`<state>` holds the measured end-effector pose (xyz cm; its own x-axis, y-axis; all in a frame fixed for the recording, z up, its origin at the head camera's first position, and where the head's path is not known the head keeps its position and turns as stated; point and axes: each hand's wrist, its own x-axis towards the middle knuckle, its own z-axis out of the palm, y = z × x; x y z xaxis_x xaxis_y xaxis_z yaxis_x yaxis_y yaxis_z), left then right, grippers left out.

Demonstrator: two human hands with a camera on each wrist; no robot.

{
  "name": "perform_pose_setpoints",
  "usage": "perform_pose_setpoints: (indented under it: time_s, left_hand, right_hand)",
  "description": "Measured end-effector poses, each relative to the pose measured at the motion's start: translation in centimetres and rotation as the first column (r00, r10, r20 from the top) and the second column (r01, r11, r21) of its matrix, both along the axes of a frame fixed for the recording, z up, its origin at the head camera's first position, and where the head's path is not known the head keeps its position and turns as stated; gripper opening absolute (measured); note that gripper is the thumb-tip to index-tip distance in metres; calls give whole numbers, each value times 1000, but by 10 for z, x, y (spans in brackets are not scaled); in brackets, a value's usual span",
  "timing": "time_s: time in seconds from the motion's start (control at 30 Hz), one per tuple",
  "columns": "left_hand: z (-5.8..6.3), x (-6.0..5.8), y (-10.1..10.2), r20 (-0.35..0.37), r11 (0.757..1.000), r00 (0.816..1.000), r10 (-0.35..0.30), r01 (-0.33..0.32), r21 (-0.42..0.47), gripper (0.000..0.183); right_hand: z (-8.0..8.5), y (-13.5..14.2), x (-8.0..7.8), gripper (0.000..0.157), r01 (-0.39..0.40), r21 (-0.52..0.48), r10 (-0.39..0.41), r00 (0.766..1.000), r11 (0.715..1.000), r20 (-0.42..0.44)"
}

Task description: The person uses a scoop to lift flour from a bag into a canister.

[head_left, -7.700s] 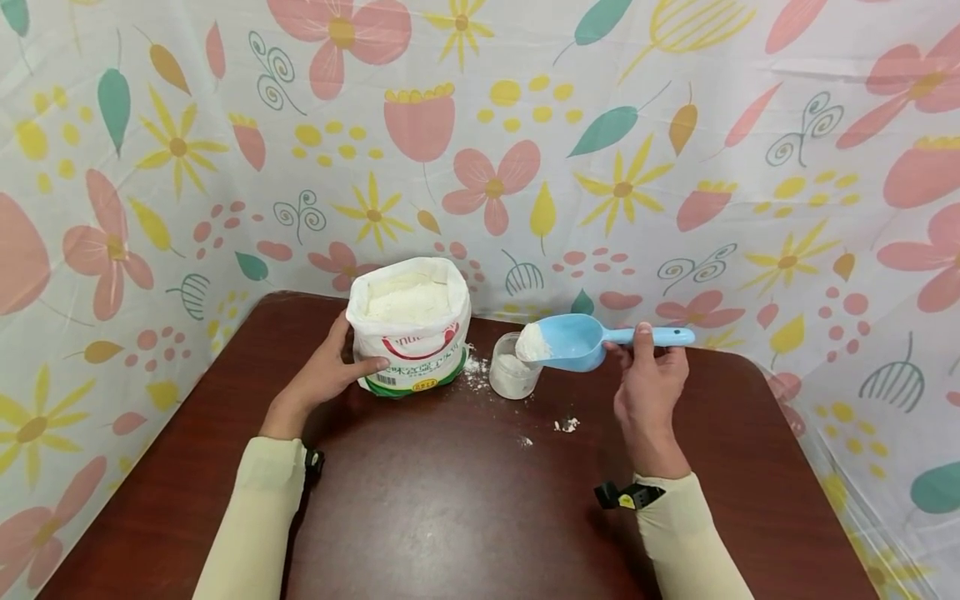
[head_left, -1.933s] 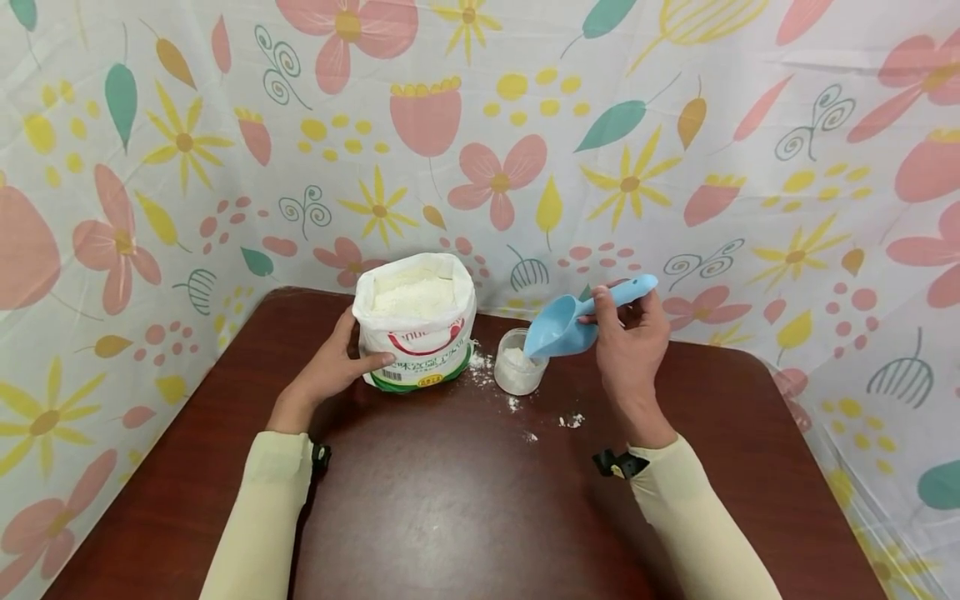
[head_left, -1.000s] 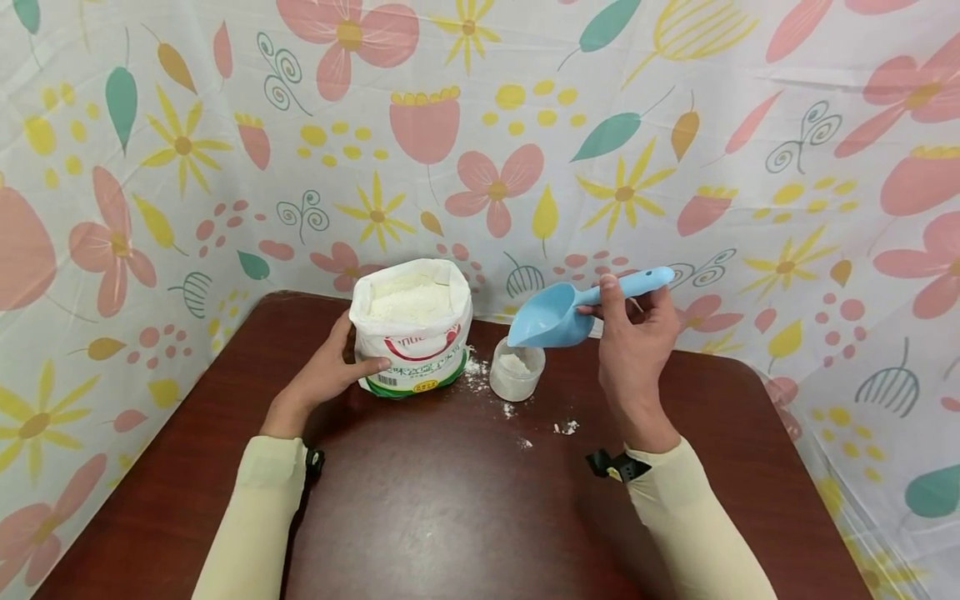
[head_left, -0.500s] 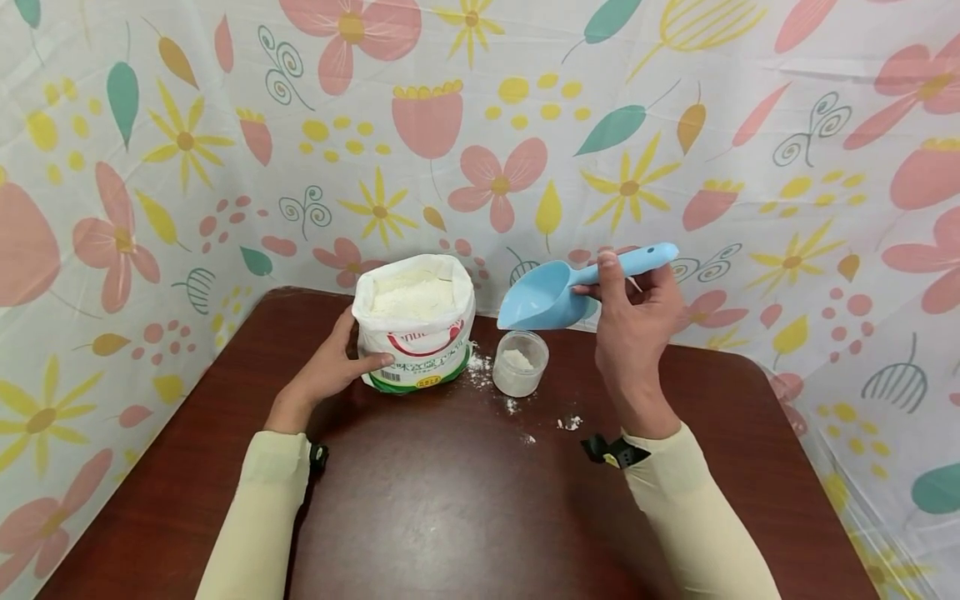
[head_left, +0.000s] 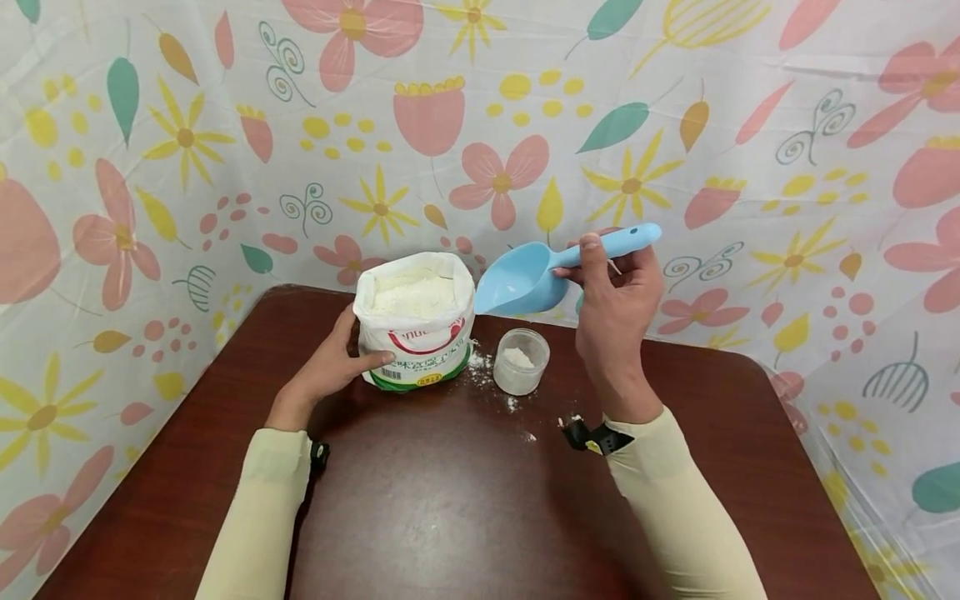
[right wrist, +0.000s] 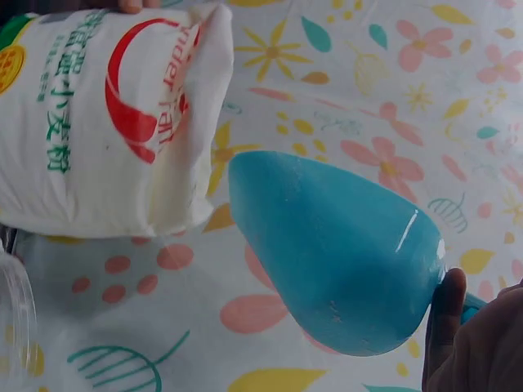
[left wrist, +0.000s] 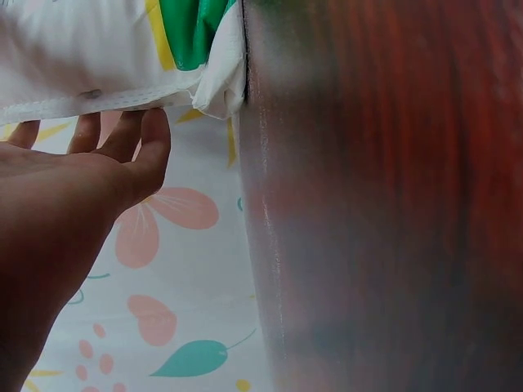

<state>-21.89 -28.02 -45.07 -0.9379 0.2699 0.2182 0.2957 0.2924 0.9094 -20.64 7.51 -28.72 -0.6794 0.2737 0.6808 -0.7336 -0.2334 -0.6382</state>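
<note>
A white, green-bottomed flour bag point(head_left: 450, 354) stands with its top folded back, flour point(head_left: 412, 293) near the rim. My left hand point(head_left: 326, 371) grips its left side, thumb across the front; the left wrist view shows bent fingers point(left wrist: 131, 135) against the bag. My right hand point(head_left: 618, 317) holds a light blue scoop point(head_left: 521, 275) by its handle. The scoop is raised, tilted down to the left, its lip beside the bag's right rim; its bowl looks bare of flour apart from slight traces. A clear jar point(head_left: 519, 382) partly filled with flour sits right of the bag, below the scoop.
Spilled flour point(head_left: 480, 371) dusts the dark wooden table point(head_left: 435, 500) between bag and jar, with small clumps in front of the jar and by the right wrist. A flower-printed curtain point(head_left: 480, 108) hangs close behind the table and along both sides.
Earlier the scoop carried flour over the jar and tipped down into it. Since then my right hand has lifted the emptied scoop and moved it left towards the bag. My left hand has stayed put.
</note>
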Motion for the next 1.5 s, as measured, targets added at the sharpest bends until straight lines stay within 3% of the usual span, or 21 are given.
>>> perform_pose_setpoints:
  time_s: [0.23,0.4,0.53,0.83,1.1,1.3,1.5]
  left_hand:
    - [1,2,0,15,1000,1000,3,-3,1,110]
    - [-2,4,0,48,1000,999,25,-24,-12,109]
    - [-2,2,0,33,1000,999,24,-24,-12,109]
    - [-1,0,2,8,1000,1000,3,-4,20,111]
    - [0,1,1,2,1000,1000,2,-2,11,109]
    - [0,1,0,38,1000,999,18,-18,-1,108]
    - [-1,-1,0,-6,1000,1000,5,-5,2,111]
  right_hand:
    - [-1,-10,-6,11,-2,21,2,1000,1000,-3]
    - [-2,-19,-12,12,-25,14,25,999,1000,36]
    - [0,-27,-16,12,-37,14,36,997,999,67]
    - [-4,-41,-25,19,-57,88,50,995,995,81]
    - [-9,-51,-31,7,-57,187,44,997,981,71]
    - [-8,-54,-33,14,-43,231,33,998,972,44]
    - [-6,-56,-33,18,-28,297,21,999,955,28]
